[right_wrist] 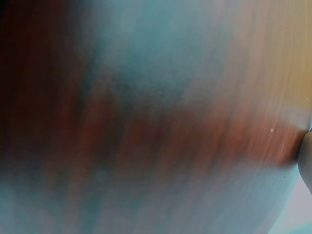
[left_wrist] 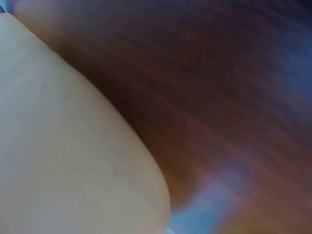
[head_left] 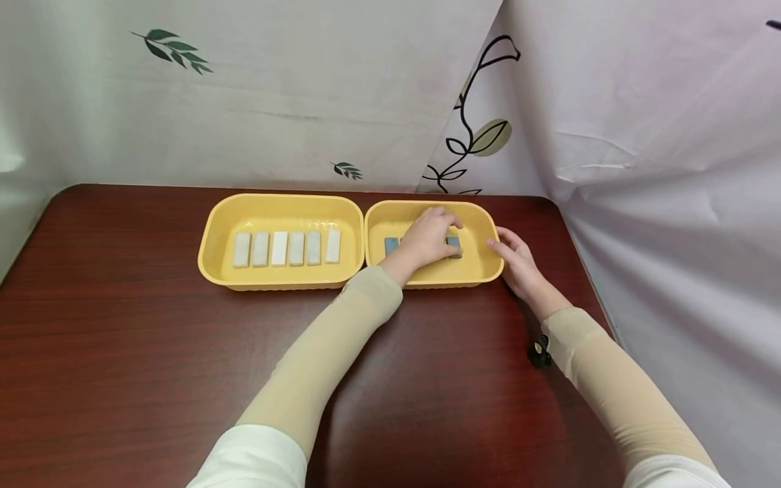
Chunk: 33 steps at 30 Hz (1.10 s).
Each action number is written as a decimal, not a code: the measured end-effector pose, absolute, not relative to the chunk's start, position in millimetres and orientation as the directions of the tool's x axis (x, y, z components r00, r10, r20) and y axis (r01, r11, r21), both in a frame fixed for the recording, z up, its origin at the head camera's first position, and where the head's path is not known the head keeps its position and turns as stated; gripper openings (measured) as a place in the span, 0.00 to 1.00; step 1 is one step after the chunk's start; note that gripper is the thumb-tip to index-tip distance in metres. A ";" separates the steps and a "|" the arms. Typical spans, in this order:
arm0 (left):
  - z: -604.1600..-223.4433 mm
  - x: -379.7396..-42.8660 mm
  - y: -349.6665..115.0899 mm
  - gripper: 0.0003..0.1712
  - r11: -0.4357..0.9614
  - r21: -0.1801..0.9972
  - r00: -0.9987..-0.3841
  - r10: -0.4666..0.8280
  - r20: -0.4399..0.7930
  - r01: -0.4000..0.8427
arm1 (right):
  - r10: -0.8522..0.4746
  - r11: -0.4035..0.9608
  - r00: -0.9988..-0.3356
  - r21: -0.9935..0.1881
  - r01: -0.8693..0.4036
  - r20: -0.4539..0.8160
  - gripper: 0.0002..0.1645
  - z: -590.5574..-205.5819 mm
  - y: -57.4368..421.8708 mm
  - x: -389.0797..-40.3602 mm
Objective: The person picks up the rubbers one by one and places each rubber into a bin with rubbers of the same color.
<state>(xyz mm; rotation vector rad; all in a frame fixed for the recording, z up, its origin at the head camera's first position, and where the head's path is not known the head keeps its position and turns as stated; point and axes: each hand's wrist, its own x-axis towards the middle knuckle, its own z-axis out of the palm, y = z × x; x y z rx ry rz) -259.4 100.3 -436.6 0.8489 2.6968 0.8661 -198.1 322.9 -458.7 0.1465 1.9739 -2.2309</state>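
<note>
My left hand [head_left: 425,237] reaches into the right yellow tray [head_left: 427,279], palm down. Its thumb lies across the near part of a small blue-grey block [head_left: 453,241]; the bent forefinger stands just beyond the block's far end, with a gap between. Left of the hand lies another blue-grey block [head_left: 391,245], and the hand hides part of the tray floor. At the tray's right end my right hand [head_left: 518,262] grips the rim, thumb over the edge and fingers outside. The left wrist view has mostly a beige sleeve [left_wrist: 73,146].
Touching on the left is a second, longer yellow tray [head_left: 281,279]. In it several white and pale grey blocks [head_left: 278,249] stand in a row. Both trays sit on a dark red-brown wooden table [head_left: 152,352], close to the white patterned curtain [head_left: 274,102] behind. Another curtain hangs along the right edge.
</note>
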 end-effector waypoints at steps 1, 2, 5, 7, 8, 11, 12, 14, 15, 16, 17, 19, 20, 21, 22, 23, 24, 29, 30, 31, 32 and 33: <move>-436.4 -259.2 100.5 0.29 0.661 0.588 -0.822 0.570 0.010 0.465 | -0.056 -0.118 -0.982 -0.976 0.186 -0.180 0.14 -458.8 323.0 -198.3; -435.6 -258.6 100.4 0.28 0.658 0.591 -0.822 0.569 0.018 0.468 | -0.057 -0.119 -0.982 -0.975 0.186 -0.181 0.14 -459.1 323.0 -198.5; -433.1 -256.5 100.1 0.26 0.651 0.584 -0.816 0.576 0.037 0.486 | -0.060 -0.121 -0.982 -0.975 0.187 -0.180 0.14 -459.3 323.4 -198.9; -431.2 -255.0 99.4 0.26 0.646 0.579 -0.811 0.583 0.047 0.498 | -0.060 -0.125 -0.982 -0.974 0.186 -0.180 0.13 -459.0 323.4 -199.1; -430.0 -254.1 98.9 0.26 0.644 0.575 -0.808 0.587 0.052 0.505 | -0.060 -0.128 -0.982 -0.974 0.185 -0.179 0.13 -458.7 323.4 -199.2; -426.5 -252.2 96.7 0.25 0.638 0.567 -0.802 0.594 0.069 0.521 | -0.058 -0.145 -0.983 -0.973 0.181 -0.174 0.13 -457.8 323.3 -200.1; -425.2 -251.6 95.3 0.26 0.634 0.567 -0.799 0.598 0.072 0.526 | -0.055 -0.150 -0.983 -0.972 0.182 -0.176 0.13 -457.3 323.1 -200.3; -422.3 -250.2 91.1 0.26 0.628 0.563 -0.791 0.607 0.079 0.537 | -0.053 -0.158 -0.983 -0.970 0.183 -0.176 0.12 -456.8 323.0 -200.6; -420.7 -249.8 88.5 0.26 0.625 0.562 -0.788 0.610 0.081 0.542 | -0.048 -0.160 -0.983 -0.970 0.183 -0.177 0.12 -456.7 323.0 -200.8; -419.0 -249.1 85.2 0.26 0.624 0.560 -0.786 0.613 0.083 0.545 | -0.044 -0.160 -0.983 -0.970 0.183 -0.178 0.11 -456.7 322.9 -201.0; -417.7 -248.8 81.7 0.26 0.622 0.557 -0.783 0.616 0.086 0.550 | -0.039 -0.163 -0.983 -0.969 0.184 -0.180 0.11 -456.8 322.8 -201.0; -415.2 -248.0 73.7 0.26 0.619 0.549 -0.778 0.620 0.097 0.562 | -0.034 -0.173 -0.983 -0.968 0.182 -0.179 0.10 -457.5 322.2 -201.5; -414.2 -248.1 69.6 0.26 0.618 0.544 -0.776 0.622 0.102 0.567 | -0.032 -0.177 -0.984 -0.968 0.180 -0.178 0.10 -457.8 321.9 -202.0; -413.9 -248.4 65.4 0.26 0.619 0.539 -0.775 0.623 0.107 0.571 | -0.030 -0.181 -0.984 -0.967 0.179 -0.177 0.10 -458.1 322.0 -202.4; -413.5 -248.6 60.8 0.26 0.618 0.535 -0.774 0.624 0.112 0.576 | -0.030 -0.194 -0.984 -0.965 0.178 -0.176 0.10 -458.4 321.8 -202.8; -413.2 -248.9 56.0 0.26 0.616 0.531 -0.771 0.625 0.120 0.582 | -0.033 -0.205 -0.985 -0.963 0.173 -0.170 0.11 -458.3 321.3 -203.0; -413.0 -249.1 50.9 0.26 0.614 0.527 -0.769 0.626 0.129 0.588 | -0.029 -0.223 -0.986 -0.960 0.167 -0.164 0.11 -458.0 320.5 -203.1; -409.2 -246.1 20.3 0.27 0.592 0.523 -0.758 0.628 0.177 0.613 | 0.038 -0.300 -0.991 -0.948 0.107 -0.124 0.13 -452.6 314.3 -199.4; -408.0 -244.9 13.6 0.27 0.590 0.517 -0.755 0.629 0.186 0.620 | 0.064 -0.298 -0.992 -0.951 0.084 -0.108 0.13 -450.6 312.4 -197.9; -406.9 -243.8 6.8 0.28 0.590 0.509 -0.752 0.630 0.195 0.626 | 0.093 -0.282 -0.992 -0.958 0.055 -0.085 0.13 -448.4 310.5 -196.5; -405.9 -242.9 0.0 0.28 0.593 0.497 -0.750 0.629 0.205 0.633 | 0.127 -0.255 -0.990 -0.967 0.020 -0.054 0.13 -446.0 308.2 -195.1; -404.7 -241.8 -7.1 0.29 0.595 0.483 -0.746 0.629 0.217 0.642 | 0.162 -0.215 -0.987 -0.976 -0.017 -0.019 0.13 -443.6 305.8 -193.8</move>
